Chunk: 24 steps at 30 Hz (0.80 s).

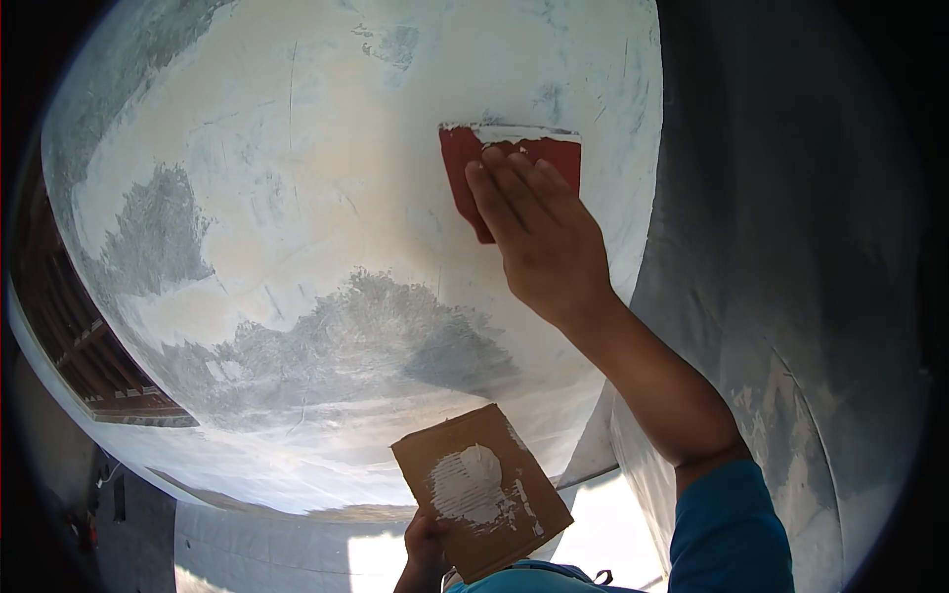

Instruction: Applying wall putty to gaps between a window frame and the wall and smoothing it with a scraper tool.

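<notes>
My right hand (539,222) presses a dark red spreader (460,168) against a large curved panel (326,188), its fingers laid along the blade's face. White filler coats the spreader's top edge. Pale cream filler covers much of the panel, with rough grey patches (163,232) showing at the left and lower middle. Low in the view, my left hand (425,542) grips a square of brown cardboard (534,494) by its lower left edge. A lump of white filler paste (473,482) is smeared on the cardboard.
To the right stands a dark grey curved surface (791,247) with a thin line down it. A brown slatted opening (84,336) shows at the panel's left. Below lies a grey floor (267,549) with bright sunlit areas.
</notes>
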Each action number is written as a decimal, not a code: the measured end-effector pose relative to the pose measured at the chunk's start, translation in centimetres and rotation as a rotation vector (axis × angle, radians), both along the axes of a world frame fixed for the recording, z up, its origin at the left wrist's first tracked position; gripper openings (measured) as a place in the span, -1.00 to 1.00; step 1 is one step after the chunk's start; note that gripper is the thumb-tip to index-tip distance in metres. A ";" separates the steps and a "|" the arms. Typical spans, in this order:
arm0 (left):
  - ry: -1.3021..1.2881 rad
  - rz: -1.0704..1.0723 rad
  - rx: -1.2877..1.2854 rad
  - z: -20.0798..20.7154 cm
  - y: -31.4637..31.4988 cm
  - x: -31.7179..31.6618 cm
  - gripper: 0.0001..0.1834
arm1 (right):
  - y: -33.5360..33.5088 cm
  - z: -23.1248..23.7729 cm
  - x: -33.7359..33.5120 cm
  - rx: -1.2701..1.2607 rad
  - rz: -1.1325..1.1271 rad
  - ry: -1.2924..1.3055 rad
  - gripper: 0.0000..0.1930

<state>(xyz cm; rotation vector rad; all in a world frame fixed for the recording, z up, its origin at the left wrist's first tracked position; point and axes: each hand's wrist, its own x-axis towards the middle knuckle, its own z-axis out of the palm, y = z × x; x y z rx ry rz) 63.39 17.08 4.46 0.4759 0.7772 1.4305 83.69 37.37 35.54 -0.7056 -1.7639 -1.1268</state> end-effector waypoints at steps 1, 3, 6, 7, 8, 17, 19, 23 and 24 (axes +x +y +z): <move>0.059 0.017 -0.010 -0.2 -0.1 -0.2 -0.33 | -0.5 -2.9 -1.1 -0.038 0.027 -0.067 -0.52; 0.029 0.014 -0.007 0.0 0.0 -0.2 -0.34 | -1.4 -8.4 -1.6 -0.146 0.084 -0.152 -0.52; -0.041 0.010 0.020 1.5 -0.7 -0.2 -0.36 | -3.9 -10.9 -1.3 -0.339 0.146 -0.268 -0.51; -0.081 -0.010 0.051 1.9 -0.7 -0.2 -0.37 | -4.1 -9.7 -1.1 -0.338 0.146 -0.269 -0.51; -0.084 -0.016 0.052 1.7 -0.6 -0.2 -0.37 | -4.6 -7.2 -0.7 -0.259 0.150 -0.191 -0.52; -0.062 0.021 0.016 0.1 -0.6 -0.7 -0.36 | -0.7 -7.1 -1.5 -0.194 0.005 -0.145 -0.44; -0.119 0.021 0.024 -0.9 -0.6 -0.9 -0.36 | -2.4 -11.3 -1.2 -0.333 0.015 -0.236 -0.43; -0.116 -0.007 0.043 0.0 -0.7 -1.0 -0.35 | -6.2 -15.7 0.1 -0.577 0.109 -0.289 -0.47; -0.079 0.020 0.026 -0.7 -0.9 -1.4 -0.35 | -7.2 -16.1 0.4 -0.692 0.212 -0.155 -0.46</move>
